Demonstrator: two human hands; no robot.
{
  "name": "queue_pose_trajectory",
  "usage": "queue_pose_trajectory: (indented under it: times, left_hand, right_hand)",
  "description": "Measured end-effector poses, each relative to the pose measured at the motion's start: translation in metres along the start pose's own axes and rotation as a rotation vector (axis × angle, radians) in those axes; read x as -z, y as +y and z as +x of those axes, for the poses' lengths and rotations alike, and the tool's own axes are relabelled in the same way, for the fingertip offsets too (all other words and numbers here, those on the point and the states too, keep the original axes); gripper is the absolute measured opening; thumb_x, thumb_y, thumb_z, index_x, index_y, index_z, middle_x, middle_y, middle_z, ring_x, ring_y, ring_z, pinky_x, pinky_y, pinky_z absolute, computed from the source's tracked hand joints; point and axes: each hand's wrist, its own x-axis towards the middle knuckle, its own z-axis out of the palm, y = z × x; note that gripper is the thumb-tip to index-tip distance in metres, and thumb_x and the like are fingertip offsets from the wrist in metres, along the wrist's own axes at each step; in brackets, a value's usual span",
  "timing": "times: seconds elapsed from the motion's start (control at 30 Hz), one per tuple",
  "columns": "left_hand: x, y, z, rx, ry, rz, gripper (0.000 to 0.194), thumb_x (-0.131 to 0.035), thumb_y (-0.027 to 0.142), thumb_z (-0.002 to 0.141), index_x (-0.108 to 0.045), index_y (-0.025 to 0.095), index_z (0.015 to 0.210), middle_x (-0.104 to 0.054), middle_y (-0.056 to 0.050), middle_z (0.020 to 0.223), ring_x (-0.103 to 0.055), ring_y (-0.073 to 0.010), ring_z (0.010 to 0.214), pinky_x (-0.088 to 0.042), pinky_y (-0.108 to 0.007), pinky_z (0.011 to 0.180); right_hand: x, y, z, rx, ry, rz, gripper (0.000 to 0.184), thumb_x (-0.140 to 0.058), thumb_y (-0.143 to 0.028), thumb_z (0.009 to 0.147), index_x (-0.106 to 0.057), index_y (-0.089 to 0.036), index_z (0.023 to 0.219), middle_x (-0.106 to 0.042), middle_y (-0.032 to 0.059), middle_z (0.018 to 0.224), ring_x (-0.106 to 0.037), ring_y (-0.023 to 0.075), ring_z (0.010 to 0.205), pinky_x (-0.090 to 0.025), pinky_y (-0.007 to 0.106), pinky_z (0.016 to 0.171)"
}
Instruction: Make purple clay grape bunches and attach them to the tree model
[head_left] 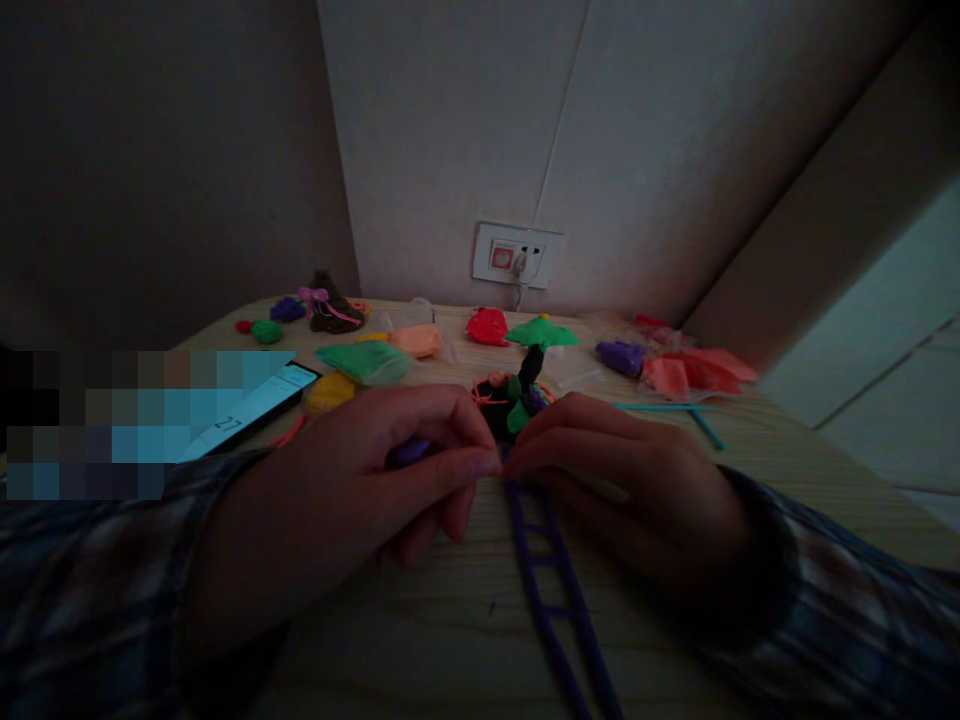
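Observation:
A ladder shape of thin purple clay strips [561,612] lies on the wooden table, with several rungs between its two long rails. My left hand [375,480] is closed, a lump of purple clay [409,453] tucked inside its fingers, while thumb and forefinger pinch at the ladder's far end. There my right hand [630,470] meets it, fingertips pressed together almost touching the left ones. Whatever lies between the right fingertips is too small or hidden to make out. Just beyond the hands stands a black clay figure [531,370] with green and orange pieces, partly covered by them.
Bags of green [367,360], orange [417,341] and red clay [487,326] lie along the back. A brown clay figure [335,308] stands back left, near a lit phone [247,415]. Coral wrappers [697,370] and blue sticks [667,407] are at right.

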Motion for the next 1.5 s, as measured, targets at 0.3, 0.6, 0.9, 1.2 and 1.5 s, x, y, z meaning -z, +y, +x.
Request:
queue_pose_trajectory:
  times: [0.3, 0.6, 0.9, 1.2, 1.5]
  left_hand:
    - [0.002, 0.000, -0.001, -0.011, -0.006, -0.003, 0.019, -0.060, 0.026, 0.087, -0.059, 0.020, 0.069, -0.059, 0.009, 0.054, -0.048, -0.0034, 0.038, -0.039, -0.005, 0.035]
    - [0.001, 0.000, -0.003, 0.021, -0.027, 0.010, 0.017, -0.059, 0.028, 0.085, -0.058, 0.021, 0.070, -0.055, 0.009, 0.052, -0.047, -0.0046, 0.038, -0.038, -0.007, 0.035]
    - [0.000, -0.002, -0.003, 0.048, -0.071, 0.042, 0.018, -0.058, 0.029, 0.087, -0.057, 0.021, 0.070, -0.056, 0.008, 0.053, -0.047, -0.0055, 0.039, -0.039, -0.008, 0.036]
    - [-0.005, -0.004, -0.006, 0.113, -0.158, -0.021, 0.019, -0.058, 0.031, 0.085, -0.055, 0.022, 0.068, -0.056, 0.008, 0.055, -0.044, -0.0050, 0.040, -0.035, -0.009, 0.038]
    - [-0.007, -0.007, -0.007, 0.178, -0.212, -0.130, 0.019, -0.059, 0.031, 0.084, -0.051, 0.022, 0.069, -0.054, 0.009, 0.054, -0.041, -0.0042, 0.040, -0.033, -0.009, 0.038]
  right_hand:
    - [0.000, 0.000, 0.000, 0.025, -0.009, 0.002, 0.028, -0.049, -0.003, 0.095, -0.074, -0.015, 0.098, -0.074, 0.0061, 0.097, -0.070, 0.0136, 0.090, -0.056, 0.022, 0.080]
    - [-0.001, -0.004, 0.001, -0.071, 0.080, 0.041, 0.022, -0.049, -0.005, 0.096, -0.067, -0.018, 0.097, -0.074, 0.0023, 0.091, -0.069, 0.0122, 0.081, -0.052, 0.023, 0.068]
    - [-0.003, -0.009, -0.001, -0.105, 0.119, 0.108, 0.022, -0.048, -0.009, 0.097, -0.063, -0.025, 0.097, -0.072, 0.0016, 0.087, -0.069, 0.0171, 0.077, -0.056, 0.030, 0.070]
    - [-0.010, -0.015, -0.002, 0.049, 0.142, 0.143, 0.015, -0.052, -0.027, 0.107, -0.065, -0.023, 0.100, -0.072, -0.0007, 0.085, -0.065, 0.0155, 0.077, -0.055, 0.028, 0.068]
    - [-0.014, -0.013, -0.003, 0.021, 0.136, 0.219, 0.014, -0.056, -0.029, 0.107, -0.065, -0.023, 0.098, -0.069, -0.0020, 0.084, -0.067, 0.0118, 0.076, -0.055, 0.022, 0.070]
